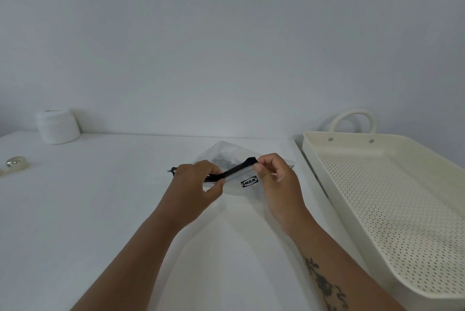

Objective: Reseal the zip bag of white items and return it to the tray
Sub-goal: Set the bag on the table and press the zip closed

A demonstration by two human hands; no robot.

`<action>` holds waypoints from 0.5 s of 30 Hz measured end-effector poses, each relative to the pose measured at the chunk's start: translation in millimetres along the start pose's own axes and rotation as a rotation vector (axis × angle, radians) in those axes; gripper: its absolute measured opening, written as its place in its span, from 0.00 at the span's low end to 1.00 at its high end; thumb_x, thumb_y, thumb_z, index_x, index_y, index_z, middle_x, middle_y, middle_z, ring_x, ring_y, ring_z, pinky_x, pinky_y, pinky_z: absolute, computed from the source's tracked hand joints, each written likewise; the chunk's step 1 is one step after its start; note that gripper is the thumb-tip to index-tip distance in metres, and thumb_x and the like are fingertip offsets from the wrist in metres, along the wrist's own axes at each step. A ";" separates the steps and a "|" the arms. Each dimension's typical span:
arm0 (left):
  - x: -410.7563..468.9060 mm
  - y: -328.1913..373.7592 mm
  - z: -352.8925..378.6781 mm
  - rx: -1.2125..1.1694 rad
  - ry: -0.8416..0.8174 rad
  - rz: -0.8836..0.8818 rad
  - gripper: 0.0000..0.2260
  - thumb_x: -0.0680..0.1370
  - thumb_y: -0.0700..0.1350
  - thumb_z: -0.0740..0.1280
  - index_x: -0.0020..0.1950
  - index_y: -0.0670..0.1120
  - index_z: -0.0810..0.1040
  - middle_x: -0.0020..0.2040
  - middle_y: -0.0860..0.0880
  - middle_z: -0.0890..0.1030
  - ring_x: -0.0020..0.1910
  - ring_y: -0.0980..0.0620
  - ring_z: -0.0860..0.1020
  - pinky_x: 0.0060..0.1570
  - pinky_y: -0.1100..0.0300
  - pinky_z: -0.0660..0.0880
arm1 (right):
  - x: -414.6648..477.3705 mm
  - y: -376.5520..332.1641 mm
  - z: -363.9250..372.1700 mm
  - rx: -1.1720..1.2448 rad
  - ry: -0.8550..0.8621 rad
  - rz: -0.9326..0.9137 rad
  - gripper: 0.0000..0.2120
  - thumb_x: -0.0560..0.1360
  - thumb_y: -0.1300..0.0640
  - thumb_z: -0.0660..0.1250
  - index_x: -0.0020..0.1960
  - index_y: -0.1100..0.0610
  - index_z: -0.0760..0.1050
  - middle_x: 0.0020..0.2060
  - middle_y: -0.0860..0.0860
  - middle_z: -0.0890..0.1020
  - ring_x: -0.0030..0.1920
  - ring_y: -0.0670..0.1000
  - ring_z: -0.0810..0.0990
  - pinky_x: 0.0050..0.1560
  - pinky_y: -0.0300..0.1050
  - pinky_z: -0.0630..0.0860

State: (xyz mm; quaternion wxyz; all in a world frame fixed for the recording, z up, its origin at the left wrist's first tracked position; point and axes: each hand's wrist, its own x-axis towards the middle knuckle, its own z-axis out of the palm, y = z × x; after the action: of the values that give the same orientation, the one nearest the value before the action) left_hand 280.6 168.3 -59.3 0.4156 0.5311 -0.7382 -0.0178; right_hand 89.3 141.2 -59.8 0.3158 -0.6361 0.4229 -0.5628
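Note:
A clear zip bag [242,186] with a black zip strip and a black logo lies at the middle of the white table, its contents pale and hard to make out. My left hand [197,186] pinches the black strip near its left part. My right hand [278,177] pinches the strip's right end and lifts it a little off the table. The cream perforated tray [392,200] with a loop handle stands to the right of the bag, with nothing visible inside it.
A white cylindrical jar [57,126] stands at the back left by the wall. A small shiny metal object [16,161] lies near the table's left edge. The grey wall rises right behind the table.

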 end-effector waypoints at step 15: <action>1.9 13.0 0.2 0.198 0.020 0.105 0.03 0.73 0.46 0.71 0.44 0.47 0.79 0.37 0.54 0.78 0.38 0.53 0.72 0.40 0.59 0.68 | 4.7 2.6 -7.0 -0.426 -0.121 -0.258 0.07 0.73 0.60 0.69 0.40 0.49 0.77 0.37 0.40 0.79 0.46 0.44 0.72 0.50 0.49 0.71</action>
State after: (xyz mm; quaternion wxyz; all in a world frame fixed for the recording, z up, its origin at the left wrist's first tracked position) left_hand 270.3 172.3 -52.2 0.3685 0.5304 -0.7590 0.0823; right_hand 81.9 136.3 -58.8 0.1250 -0.7696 0.4274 -0.4576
